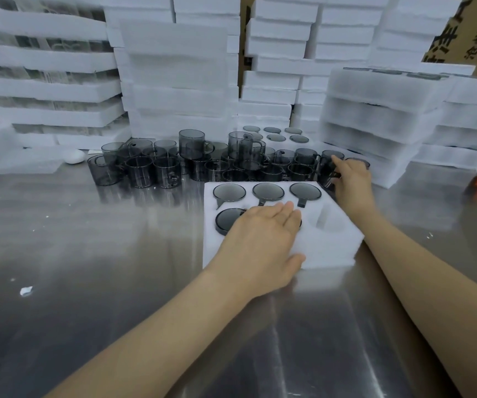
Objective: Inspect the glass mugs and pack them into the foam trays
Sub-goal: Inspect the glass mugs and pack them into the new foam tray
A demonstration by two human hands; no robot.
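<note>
Mugs of smoked glass (pixel 217 162) stand crowded at the far side of the steel worktop (pixel 88 282), just behind the foam tray (pixel 332 248) now being filled. Tray has six wells, two rows of three. Far row is full. Near row: left well filled, middle well under the left hand (pixel 263 242) with only a dark rim edge showing, right well (pixel 326 219) vacant.

Right hand (pixel 352 182) is out past the tray's far right corner, its grip curled around one upright mug (pixel 327 168) at the right end of the cluster. A second mug (pixel 359 162) stands just behind the fingers. Left hand lies flat, fingers straight, pressing on the near row; it grasps nothing.

Key relation: the vacant well lies nearer the person than the grasped mug and slightly left of it, on the right hand's own side of the tray. The packed mugs' handles (pixel 301 203) sit in slots pointing toward the person, so the mug probably needs its handle turned that way. Which way its handle faces now I cannot tell.

Finished trays are stacked (pixel 380 110) to the right.
</note>
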